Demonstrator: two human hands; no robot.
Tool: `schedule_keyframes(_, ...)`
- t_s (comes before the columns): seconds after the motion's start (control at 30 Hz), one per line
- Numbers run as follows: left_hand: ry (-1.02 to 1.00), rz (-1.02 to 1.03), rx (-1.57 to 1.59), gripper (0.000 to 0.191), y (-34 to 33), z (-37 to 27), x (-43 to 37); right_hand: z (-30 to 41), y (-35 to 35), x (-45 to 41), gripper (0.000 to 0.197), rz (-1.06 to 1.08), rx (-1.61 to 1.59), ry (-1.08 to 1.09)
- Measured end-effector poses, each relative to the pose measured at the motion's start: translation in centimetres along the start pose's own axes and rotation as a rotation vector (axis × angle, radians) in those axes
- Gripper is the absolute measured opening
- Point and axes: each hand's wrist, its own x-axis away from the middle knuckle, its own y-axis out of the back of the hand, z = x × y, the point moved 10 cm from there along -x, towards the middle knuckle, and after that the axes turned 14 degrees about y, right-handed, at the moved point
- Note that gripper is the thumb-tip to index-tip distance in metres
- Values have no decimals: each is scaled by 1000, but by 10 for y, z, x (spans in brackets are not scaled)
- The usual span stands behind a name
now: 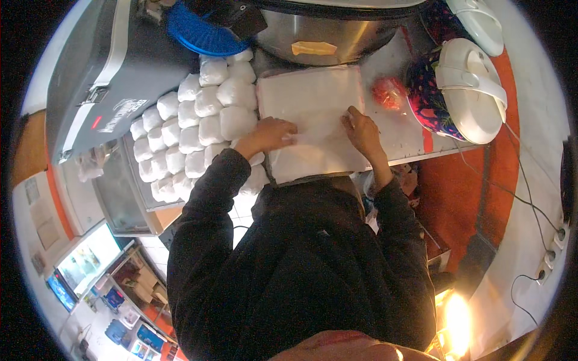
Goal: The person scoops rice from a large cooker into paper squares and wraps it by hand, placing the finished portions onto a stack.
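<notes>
A flat stack of thin white sheets (311, 94), apparently paper or plastic, lies on the counter before me. My left hand (275, 134) is over its left side, fingers stretched towards the middle; whether they pinch a sheet cannot be told. Near the stack's right edge, my right hand (361, 131) has its fingers curled close together, and any sheet edge between them is too blurred to tell. Rows of white rounded bundles in clear wrap (198, 117) sit to the left, the nearest beside my left wrist.
Behind the stack stands a large metal pot (325, 38) with tape on it. A blue plastic basket (203, 34) and a grey cooler box (122, 76) stand left. To the right are a red wrapped bundle (389, 93) and a patterned rice cooker with a white lid (469, 90).
</notes>
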Motion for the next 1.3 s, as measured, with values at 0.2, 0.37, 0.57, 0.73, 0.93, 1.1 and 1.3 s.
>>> schedule_keyframes(0.2,252,-403,19,44,6,47,-9,-17,-22,11,19,-134,32,-58)
schedule_keyframes(0.37,361,-673,-159,31,29,13,1,14,-15,-7,26,-126,308,34)
schedule_keyframes(0.57,297,-416,-89,30,19,11,-13,35,-18,-23,35,-37,657,247)
schedule_keyframes(0.73,5,-609,-601,21,-14,-34,9,26,-56,17,27,-37,230,536)
schedule_keyframes(0.93,-124,-574,-585,24,-16,-38,37,23,-45,27,37,243,-72,523)
schedule_keyframes(1.1,-225,-308,-500,31,-13,-1,2,10,-55,24,39,232,117,817)
schedule_keyframes(1.3,214,-97,401,31,15,34,-26,6,-57,-40,28,380,-431,385)
